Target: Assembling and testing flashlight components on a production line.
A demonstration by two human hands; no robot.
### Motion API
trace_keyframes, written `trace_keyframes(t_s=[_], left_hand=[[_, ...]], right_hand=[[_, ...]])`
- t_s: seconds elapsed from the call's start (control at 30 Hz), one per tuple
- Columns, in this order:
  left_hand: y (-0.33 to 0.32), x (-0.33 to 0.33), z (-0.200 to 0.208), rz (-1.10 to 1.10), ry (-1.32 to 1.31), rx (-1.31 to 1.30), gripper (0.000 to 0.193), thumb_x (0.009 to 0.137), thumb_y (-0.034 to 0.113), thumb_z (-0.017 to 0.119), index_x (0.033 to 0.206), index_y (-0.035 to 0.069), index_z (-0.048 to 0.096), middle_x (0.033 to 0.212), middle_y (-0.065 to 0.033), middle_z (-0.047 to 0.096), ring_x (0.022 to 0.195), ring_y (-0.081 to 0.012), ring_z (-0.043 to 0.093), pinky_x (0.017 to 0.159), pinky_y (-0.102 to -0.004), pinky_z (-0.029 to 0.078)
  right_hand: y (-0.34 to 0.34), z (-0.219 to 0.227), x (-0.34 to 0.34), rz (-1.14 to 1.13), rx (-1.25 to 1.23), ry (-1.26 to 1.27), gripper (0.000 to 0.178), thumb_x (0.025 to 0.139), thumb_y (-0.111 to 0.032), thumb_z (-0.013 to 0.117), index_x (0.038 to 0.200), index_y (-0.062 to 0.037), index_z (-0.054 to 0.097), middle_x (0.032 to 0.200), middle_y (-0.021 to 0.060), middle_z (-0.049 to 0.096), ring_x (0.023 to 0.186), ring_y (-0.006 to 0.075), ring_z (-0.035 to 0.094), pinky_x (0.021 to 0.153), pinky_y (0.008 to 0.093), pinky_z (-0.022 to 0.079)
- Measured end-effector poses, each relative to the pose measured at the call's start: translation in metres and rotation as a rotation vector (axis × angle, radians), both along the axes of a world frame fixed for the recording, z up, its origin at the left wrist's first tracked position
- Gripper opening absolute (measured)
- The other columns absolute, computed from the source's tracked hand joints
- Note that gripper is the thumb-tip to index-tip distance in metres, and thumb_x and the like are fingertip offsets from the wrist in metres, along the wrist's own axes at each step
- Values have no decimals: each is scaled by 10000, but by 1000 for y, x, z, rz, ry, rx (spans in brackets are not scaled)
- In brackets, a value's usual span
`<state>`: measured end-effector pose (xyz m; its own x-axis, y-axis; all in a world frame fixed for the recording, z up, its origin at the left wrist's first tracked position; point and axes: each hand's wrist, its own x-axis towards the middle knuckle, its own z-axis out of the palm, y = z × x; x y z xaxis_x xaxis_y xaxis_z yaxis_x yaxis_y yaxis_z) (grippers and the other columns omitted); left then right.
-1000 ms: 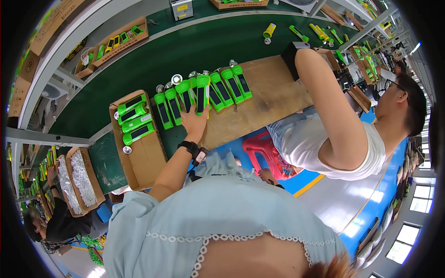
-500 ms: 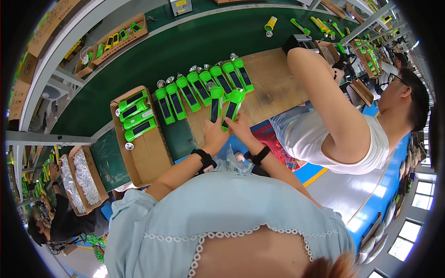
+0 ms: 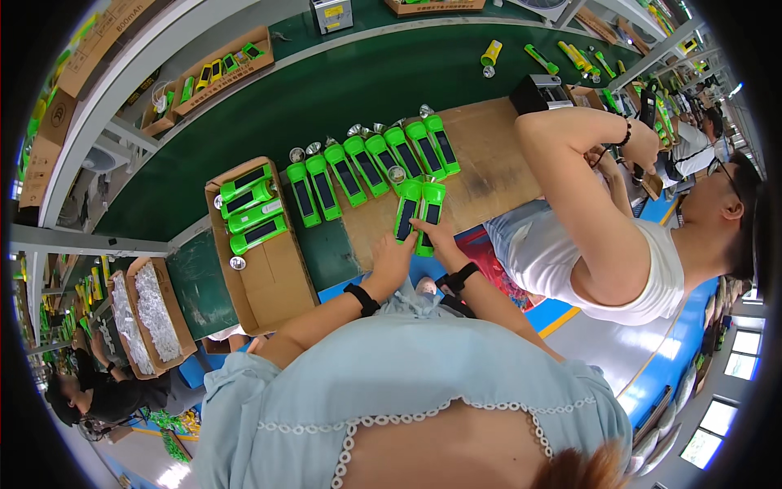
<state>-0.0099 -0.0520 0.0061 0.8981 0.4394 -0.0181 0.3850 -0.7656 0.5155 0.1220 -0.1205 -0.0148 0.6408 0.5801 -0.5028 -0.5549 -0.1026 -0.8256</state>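
Fingers of the left hand [image 3: 393,254] are curled around the lower end of the left green flashlight [image 3: 407,212], and those of the right hand [image 3: 441,237] close on the right green flashlight [image 3: 431,213]; from where I stand, the fingertips underneath are hidden. Both flashlights are held just on the wearer's side of the row of green flashlights [image 3: 366,168], dark panels facing up, bodies side by side. Half a second ago they leaned at more of an angle to each other; now they run nearly parallel. A second ago the left hand was alone at the row, while the right was down by the lap. Loose silver reflectors [image 3: 314,148] poke out along the row's far edge. Under the row's right part, and stretching beyond it, lies a brown cardboard sheet [image 3: 490,155]. Left of the row, an open cardboard box [image 3: 281,293] holds more green flashlights [image 3: 255,210], and farther left of it sit trays of silver pieces [image 3: 157,314]. Beyond the row, to its right, a yellow flashlight [image 3: 491,54] lies on the green tabletop [image 3: 391,77]. Right of the row, a co-worker [image 3: 607,244] in white has a forearm folded up, the braceleted hand now plainly visible, unlike a second ago.
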Motion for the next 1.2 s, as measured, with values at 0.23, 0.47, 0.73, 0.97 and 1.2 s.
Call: trace_keyframes(t_s=[0.23,0.47,0.73,0.97,1.2], left_hand=[[15,4,-8,-64,-189,-89,383,805,223,590,1118,21,502,908,-204,505,910,-377,497,770,-464,402],[84,-22,-67,57,-167,50,149,761,174,556,849,58,527,874,-152,507,850,-344,492,757,-449,385],[89,-27,-67,41,-247,116,131,688,134,582,786,88,507,818,-115,477,814,-311,476,723,-422,360],[90,-28,-71,23,-249,87,130,686,147,565,777,76,506,822,-119,480,827,-301,479,728,-417,367],[90,-29,-71,45,-222,83,134,686,144,561,779,72,497,836,-124,477,845,-297,476,755,-408,375]], right_hand=[[-8,-5,29,19,16,4,455,677,-77,751,1077,-38,536,962,65,618,832,174,600,733,324,490],[10,27,115,-171,-618,-812,586,536,-287,828,970,-8,552,896,180,632,854,312,622,752,388,480],[50,32,223,-38,-867,-921,538,537,-213,820,972,-5,583,930,183,644,867,321,623,766,381,486],[55,-17,284,326,-466,-723,486,552,-152,816,975,-3,628,941,116,665,840,253,631,774,352,486],[62,-27,283,338,-615,-748,498,707,-353,737,1004,24,608,945,136,652,892,254,614,755,353,453]])
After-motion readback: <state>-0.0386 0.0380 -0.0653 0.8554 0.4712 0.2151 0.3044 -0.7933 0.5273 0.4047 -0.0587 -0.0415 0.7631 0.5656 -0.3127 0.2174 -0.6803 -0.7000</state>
